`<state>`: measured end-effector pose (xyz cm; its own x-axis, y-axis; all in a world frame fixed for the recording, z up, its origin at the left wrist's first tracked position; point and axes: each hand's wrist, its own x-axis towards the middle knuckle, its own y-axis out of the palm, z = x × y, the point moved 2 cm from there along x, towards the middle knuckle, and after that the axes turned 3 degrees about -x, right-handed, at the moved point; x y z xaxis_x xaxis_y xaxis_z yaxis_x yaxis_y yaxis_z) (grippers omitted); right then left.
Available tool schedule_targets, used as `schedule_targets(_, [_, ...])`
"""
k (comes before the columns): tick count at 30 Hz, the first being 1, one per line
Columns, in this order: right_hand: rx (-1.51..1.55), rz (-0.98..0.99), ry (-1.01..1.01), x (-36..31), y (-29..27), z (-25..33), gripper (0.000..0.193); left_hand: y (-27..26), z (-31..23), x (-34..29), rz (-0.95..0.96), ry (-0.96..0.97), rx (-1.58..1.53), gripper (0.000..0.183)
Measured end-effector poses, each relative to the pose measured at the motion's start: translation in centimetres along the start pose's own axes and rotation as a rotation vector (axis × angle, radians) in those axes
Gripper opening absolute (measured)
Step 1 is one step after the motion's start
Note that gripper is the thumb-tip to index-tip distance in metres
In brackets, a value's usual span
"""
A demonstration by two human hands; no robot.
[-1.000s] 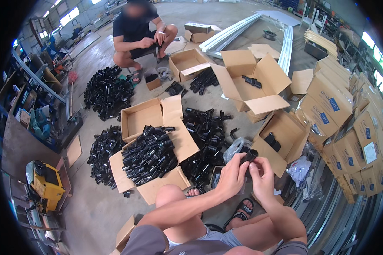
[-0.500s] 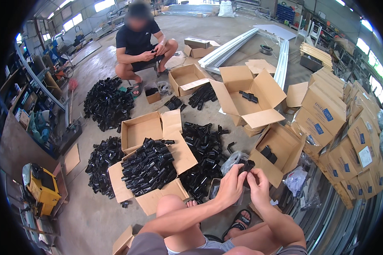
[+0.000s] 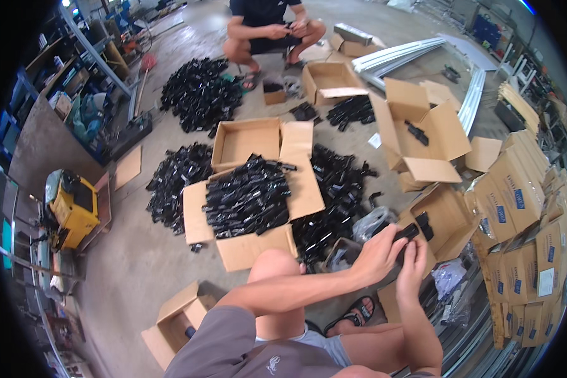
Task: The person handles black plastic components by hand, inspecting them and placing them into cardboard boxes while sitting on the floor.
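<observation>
Black part (image 3: 404, 234) between both hands, beside box (image 3: 246, 249) heaped with black parts.

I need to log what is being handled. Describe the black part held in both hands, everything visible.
The black part is small, elongated and dark, plastic or metal by its look; finer detail is too small to tell. It is held tilted above the floor, in front of an open cardboard box. The left hand grips its lower end and the right hand pinches it from below. Only its upper end shows.
</observation>
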<state>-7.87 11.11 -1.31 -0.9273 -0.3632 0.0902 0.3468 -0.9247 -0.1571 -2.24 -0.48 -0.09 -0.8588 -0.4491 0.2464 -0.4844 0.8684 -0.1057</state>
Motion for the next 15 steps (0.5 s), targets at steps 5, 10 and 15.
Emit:
schedule_targets(5, [-0.042,0.110,0.049,1.0,-0.1,-0.8,0.033,-0.4,2.3,0.5,0.099,-0.485,0.018,0.040])
schedule_targets(10, [-0.264,0.144,0.207,1.6,-2.5,-3.7,0.041,0.5,6.0,0.3,0.144,-0.535,0.193,0.045])
schedule_targets(15, [-0.346,0.221,0.129,-0.7,-2.6,0.8,0.044,-0.6,5.8,1.1,0.211,-0.128,0.606,0.038])
